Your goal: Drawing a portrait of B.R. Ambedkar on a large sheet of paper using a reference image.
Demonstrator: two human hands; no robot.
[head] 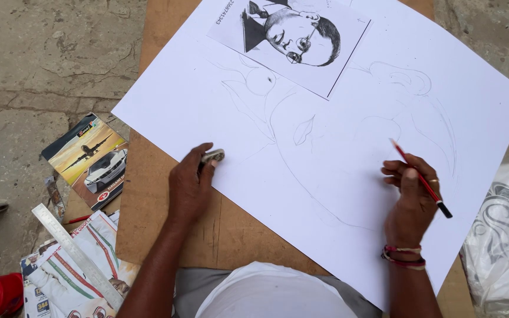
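**Sketching a large portrait outline from a reference print**

Working on a brown drawing board (166,235) laid over a concrete floor (36,65). A big white paper sheet (349,194) lies skewed across it, one corner overhanging the board's left edge, another running past the right edge. Faint pencil outlines of a face cover the sheet's middle. A black-and-white portrait print (293,41) sits near the sheet's far edge, turned at an angle.

Left hand (189,188) rests at the sheet's near-left edge, fingers curled, pinching a small grey eraser (212,156) between thumb and fingertip. Right hand (410,200) is closed in a writing grip on a red pencil (420,178), tip touching the paper right of centre.

Judgement: light strokes suit this stage, left palm weighting the sheet against slipping, frequent glances at the print for proportion.

Off the board's left edge: a picture booklet (92,159), metal ruler (75,253), printed papers (60,282).
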